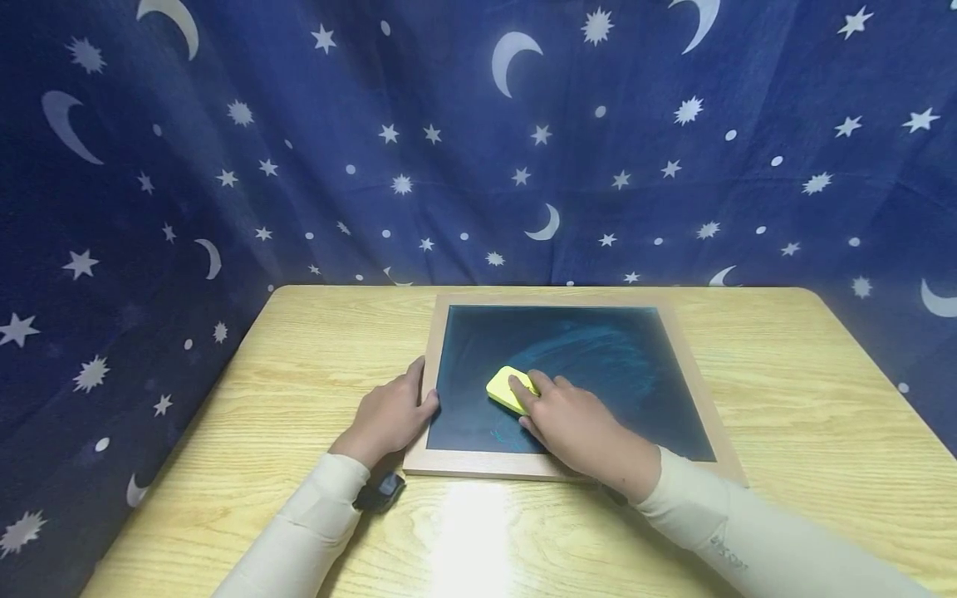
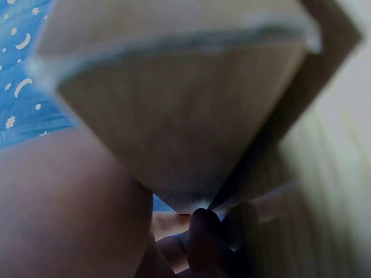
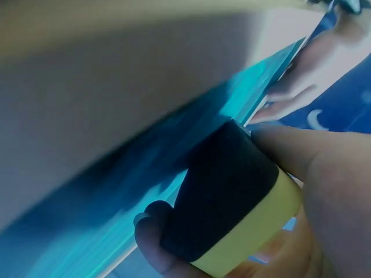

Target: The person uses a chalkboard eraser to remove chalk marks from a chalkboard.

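Note:
A small chalkboard [image 1: 478, 340] with a light wooden frame [image 1: 486, 463] lies on the table, smeared with bluish-green chalk. My left hand [image 1: 389, 415] grips the frame's left side, thumb on its top edge; in the left wrist view, fingers [image 2: 168, 225] show at the far end of the frame's side [image 2: 174, 110]. A yellow chalkboard eraser [image 1: 503, 387] with a dark felt layer [image 3: 223, 191] is held by my right hand [image 1: 579, 423] over the board's lower middle. Thumb and fingers pinch its sides. Chalk squiggles [image 1: 507, 436] show just below the eraser.
The wood-grain table [image 1: 336, 332] extends around the board. A dark blue curtain [image 1: 463, 166] with moons and stars hangs behind and at the left. A black wrist device [image 1: 381, 492] sits at my left wrist.

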`<state>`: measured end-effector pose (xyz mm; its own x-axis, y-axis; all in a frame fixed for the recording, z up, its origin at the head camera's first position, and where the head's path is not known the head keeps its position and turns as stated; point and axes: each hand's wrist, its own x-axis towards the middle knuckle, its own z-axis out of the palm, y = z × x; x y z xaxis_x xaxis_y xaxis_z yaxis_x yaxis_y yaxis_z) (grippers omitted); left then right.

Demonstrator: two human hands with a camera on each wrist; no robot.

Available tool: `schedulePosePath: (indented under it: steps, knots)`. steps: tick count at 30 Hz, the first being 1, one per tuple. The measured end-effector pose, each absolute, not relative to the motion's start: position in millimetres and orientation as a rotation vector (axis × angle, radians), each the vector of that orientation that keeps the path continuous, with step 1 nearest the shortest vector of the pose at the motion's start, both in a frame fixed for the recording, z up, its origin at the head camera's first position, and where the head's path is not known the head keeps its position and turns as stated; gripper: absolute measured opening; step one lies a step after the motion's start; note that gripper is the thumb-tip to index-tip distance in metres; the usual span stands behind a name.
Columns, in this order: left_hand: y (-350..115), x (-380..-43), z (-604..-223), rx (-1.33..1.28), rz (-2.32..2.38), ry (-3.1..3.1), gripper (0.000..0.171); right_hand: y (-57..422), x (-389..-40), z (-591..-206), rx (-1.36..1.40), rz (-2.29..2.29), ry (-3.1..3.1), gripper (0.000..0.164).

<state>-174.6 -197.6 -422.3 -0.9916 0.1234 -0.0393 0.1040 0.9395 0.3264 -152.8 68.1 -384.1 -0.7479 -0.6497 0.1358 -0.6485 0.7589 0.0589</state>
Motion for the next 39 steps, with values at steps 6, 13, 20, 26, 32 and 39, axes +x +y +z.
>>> schedulePosePath:
  steps: [6,13,20,26,32,39]
  knots:
    - [-197.0,-174.8,-422.1,0.171,0.511,3.033,0.068,80.9,-168.6,-384.8,0.955,0.015,-2.809,0.052]
    - [-197.0,-174.9,-423.1,0.169,0.513,3.033,0.068,97.2,-183.1,-385.2,0.833,0.051,-2.842,0.051]
    - [-197.1,-174.7,-423.5,0.160,0.517,3.035,0.068,123.2,-193.9,-385.1,0.751,0.072,-2.823,0.048]
    - [-197.2,-175.7,-424.0,0.170,0.509,3.036,0.068,146.9,-199.0,-381.9,0.727,0.089,-2.831,0.047]
    - [-196.6,-175.8,-424.2,0.159,0.507,3.035,0.068,157.5,-199.5,-379.6,0.701,0.109,-2.876,0.050]
    - [-197.5,-175.7,-424.0,0.160,0.497,3.043,0.068,157.7,-200.2,-380.6,0.712,0.130,-2.868,0.051]
